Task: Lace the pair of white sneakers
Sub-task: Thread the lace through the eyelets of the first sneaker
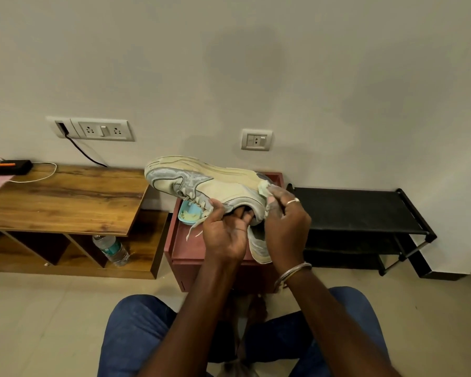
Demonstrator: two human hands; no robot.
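A pale wall (pixel 229 63) with two socket plates backs a tiled floor (pixel 52 308), where a low wooden worktop (pixel 65 197) stands at the left, a small reddish cabinet (pixel 210 254) in the middle and a black shoe rack (pixel 359 210) at the right. The person sits in front of the cabinet in blue jeans (pixel 136 330). One white sneaker (pixel 201 183) is held up in the air above the cabinet, lying on its side with the sole turned to the wall and the toe pointing left; its loose laces (pixel 199 221) hang down from the front. The left hand (pixel 223 235) grips this sneaker from below, its fingers tucked into the shoe's opening and its thumb pressed by the lace eyelets. The right hand (pixel 286 224), with a ring and bangles, is curled at the heel and pinches a small pale cloth (pixel 264 187) against it. The second sneaker (pixel 259 246) lies on the cabinet top just under the two hands, mostly hidden by them. A light blue dish (pixel 188 216) with yellowish matter sits on the cabinet beneath the raised shoe. A plastic water bottle (pixel 112 248) lies in the worktop's lower shelf.
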